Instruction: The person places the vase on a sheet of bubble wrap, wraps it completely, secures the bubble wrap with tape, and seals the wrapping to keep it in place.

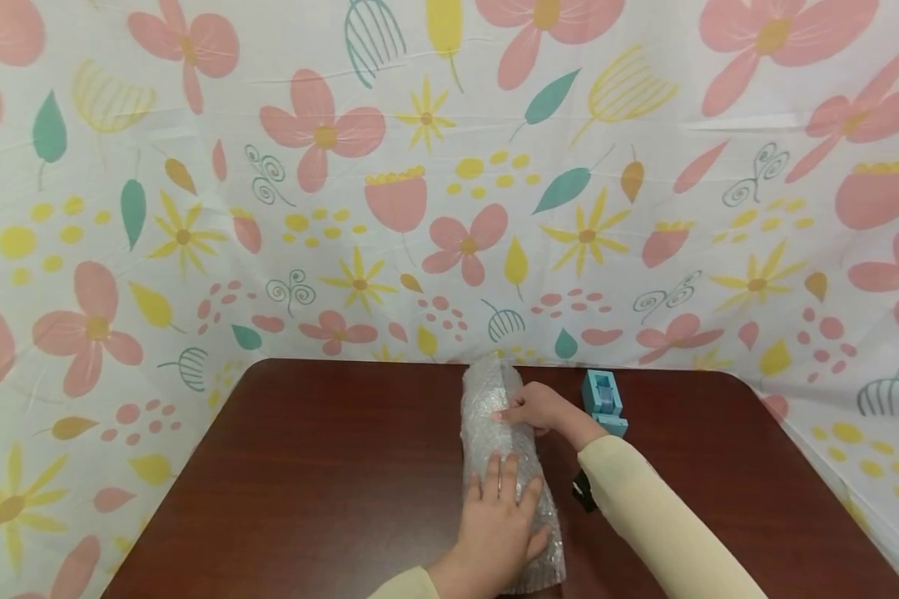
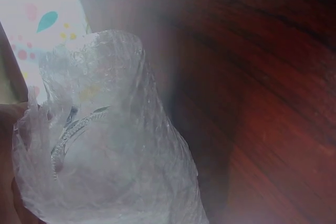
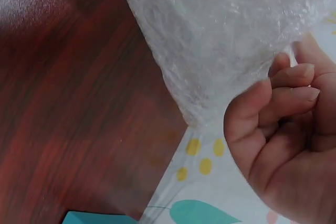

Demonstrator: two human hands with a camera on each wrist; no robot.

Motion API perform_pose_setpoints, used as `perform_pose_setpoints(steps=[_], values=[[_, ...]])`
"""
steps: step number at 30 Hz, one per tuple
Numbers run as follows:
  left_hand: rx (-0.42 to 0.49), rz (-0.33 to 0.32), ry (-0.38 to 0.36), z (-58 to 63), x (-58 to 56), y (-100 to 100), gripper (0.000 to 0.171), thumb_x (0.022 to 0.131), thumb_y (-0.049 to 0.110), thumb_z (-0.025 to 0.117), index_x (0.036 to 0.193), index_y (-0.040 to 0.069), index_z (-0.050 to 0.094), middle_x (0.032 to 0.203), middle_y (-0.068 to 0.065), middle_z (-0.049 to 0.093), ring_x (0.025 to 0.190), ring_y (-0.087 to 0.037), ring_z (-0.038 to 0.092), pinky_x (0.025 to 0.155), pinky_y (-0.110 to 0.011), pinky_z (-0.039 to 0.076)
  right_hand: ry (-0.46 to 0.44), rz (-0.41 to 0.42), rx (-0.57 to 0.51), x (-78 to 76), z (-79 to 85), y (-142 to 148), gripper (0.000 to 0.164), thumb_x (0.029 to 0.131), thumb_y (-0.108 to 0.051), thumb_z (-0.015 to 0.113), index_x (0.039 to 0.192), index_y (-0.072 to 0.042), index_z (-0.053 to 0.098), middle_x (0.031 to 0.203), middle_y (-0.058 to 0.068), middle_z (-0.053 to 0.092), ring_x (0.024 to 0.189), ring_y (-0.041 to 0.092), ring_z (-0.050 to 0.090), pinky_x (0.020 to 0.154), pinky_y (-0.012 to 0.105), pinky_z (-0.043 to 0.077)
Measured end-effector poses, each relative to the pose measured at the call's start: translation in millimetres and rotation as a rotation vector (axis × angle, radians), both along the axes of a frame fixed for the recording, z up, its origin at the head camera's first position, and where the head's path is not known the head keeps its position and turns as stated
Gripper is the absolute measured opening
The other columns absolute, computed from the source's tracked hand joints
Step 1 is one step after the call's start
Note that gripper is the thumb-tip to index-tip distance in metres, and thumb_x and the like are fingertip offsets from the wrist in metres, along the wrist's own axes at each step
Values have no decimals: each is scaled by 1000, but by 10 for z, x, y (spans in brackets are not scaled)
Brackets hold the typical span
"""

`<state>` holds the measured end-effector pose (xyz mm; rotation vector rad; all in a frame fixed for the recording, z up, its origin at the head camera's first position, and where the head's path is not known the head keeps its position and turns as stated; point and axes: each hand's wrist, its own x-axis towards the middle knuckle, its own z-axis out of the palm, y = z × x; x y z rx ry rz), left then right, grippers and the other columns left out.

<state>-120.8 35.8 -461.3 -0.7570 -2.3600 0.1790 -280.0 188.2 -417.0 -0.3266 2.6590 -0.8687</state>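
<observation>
A long roll of clear bubble wrap [image 1: 487,433] lies lengthwise on the table, its far end at the back edge. My left hand [image 1: 498,520] rests on its near part with the fingers straight and spread. Farther along, my right hand [image 1: 537,409] pinches the wrap at its right side; in the right wrist view the fingers of this hand [image 3: 286,114] are curled, with the film between thumb and fingers. Through the bubble wrap [image 2: 115,156] in the left wrist view shows a curved, ridged line; what lies inside cannot be told.
A light-blue tape dispenser [image 1: 603,399] stands right of the wrap, near the back edge. Partly behind the right sleeve [image 1: 659,516] lies a small black object [image 1: 583,491]. The dark brown table [image 1: 330,482] ends at a flower-patterned cloth [image 1: 419,249].
</observation>
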Motion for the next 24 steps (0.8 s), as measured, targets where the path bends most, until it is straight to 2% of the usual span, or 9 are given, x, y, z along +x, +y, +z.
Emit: perform_pose_setpoints(steps=[4, 9, 11, 14, 18, 20, 24], values=[[-2, 7, -4, 5, 15, -3, 57, 88, 68, 64, 125, 25, 65, 132, -12, 64, 120, -29, 65, 84, -40, 61, -64, 35, -57, 3, 7, 59, 57, 96, -35, 71, 50, -19, 41, 42, -10, 30, 42, 6, 28, 52, 24, 39], [4, 26, -5, -8, 18, -15, 58, 87, 69, 64, 126, 27, 65, 133, -12, 63, 120, -28, 65, 85, -40, 61, -217, 103, -178, 21, 44, 156, 48, 103, -27, 61, 61, -17, 41, 52, -7, 31, 50, 9, 27, 59, 28, 35], [6, 27, 3, -1, 17, -16, 58, 87, 69, 64, 126, 27, 65, 133, -11, 63, 120, -28, 65, 85, -40, 61, -244, 112, -197, 41, 56, 176, 46, 105, -24, 58, 63, -17, 40, 54, -7, 31, 52, 10, 27, 60, 28, 36], [4, 22, 7, 0, 10, -15, 58, 86, 70, 65, 126, 27, 65, 132, -11, 63, 120, -28, 65, 85, -39, 61, -205, 96, -157, 67, 59, 177, 38, 103, -22, 61, 69, -12, 51, 59, -6, 39, 56, 10, 36, 62, 29, 46], [-1, 25, -9, 1, 12, -19, 58, 86, 69, 65, 127, 28, 66, 133, -10, 64, 120, -28, 66, 87, -39, 61, -133, 63, -84, 89, 45, 148, 34, 101, -22, 64, 70, -11, 56, 58, -6, 40, 57, 9, 39, 62, 28, 51], [-5, 28, -22, -1, 12, -20, 58, 87, 69, 65, 128, 28, 65, 134, -10, 64, 121, -28, 65, 87, -39, 61, -129, 50, -86, 101, 33, 135, 41, 102, -22, 63, 64, -14, 50, 54, -8, 33, 53, 7, 33, 58, 25, 45], [-11, 37, -38, -8, 10, -25, 58, 88, 69, 63, 129, 28, 65, 135, -10, 63, 122, -28, 65, 88, -40, 61, -145, -1, -102, 123, -28, 119, 46, 103, -26, 61, 62, -16, 45, 51, -7, 31, 49, 7, 28, 54, 24, 37]])
